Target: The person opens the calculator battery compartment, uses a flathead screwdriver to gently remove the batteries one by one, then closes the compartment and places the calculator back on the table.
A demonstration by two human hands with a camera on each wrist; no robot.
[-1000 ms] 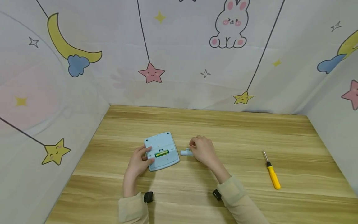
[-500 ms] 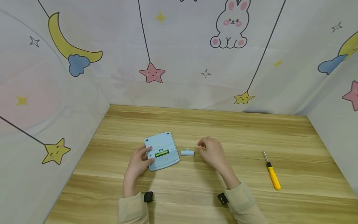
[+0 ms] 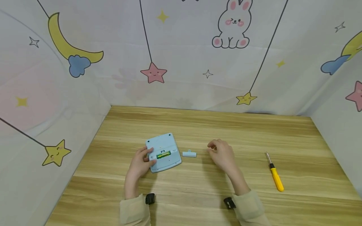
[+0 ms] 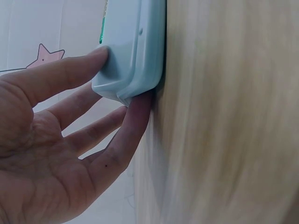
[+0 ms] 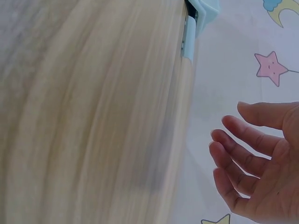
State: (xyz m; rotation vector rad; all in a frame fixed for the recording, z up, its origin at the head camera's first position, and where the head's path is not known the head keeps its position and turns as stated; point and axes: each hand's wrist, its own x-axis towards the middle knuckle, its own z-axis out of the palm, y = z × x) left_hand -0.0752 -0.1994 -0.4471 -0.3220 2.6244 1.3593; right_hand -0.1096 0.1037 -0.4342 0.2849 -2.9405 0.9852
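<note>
A light blue calculator (image 3: 164, 142) lies back side up on the table, with a green and yellow battery (image 3: 163, 155) in its uncovered compartment. My left hand (image 3: 139, 161) holds its left edge. In the left wrist view the thumb presses on the back of the calculator (image 4: 135, 46), and a finger reaches under its edge. Just right of the calculator lies the small light blue battery cover (image 3: 189, 154), apart from it and untouched. Farther right, my right hand (image 3: 222, 154) hovers above the table with loosely curled fingers and nothing in them, as the right wrist view also shows.
A screwdriver (image 3: 275, 175) with a yellow handle lies at the right, its tip pointing away. The wooden table (image 3: 186, 197) is bounded at the back and sides by a printed white cloth (image 3: 183, 91).
My right hand has drawn away from the battery cover and moved to the right, leaving the cover in full view. The left hand and the calculator have stayed still.
</note>
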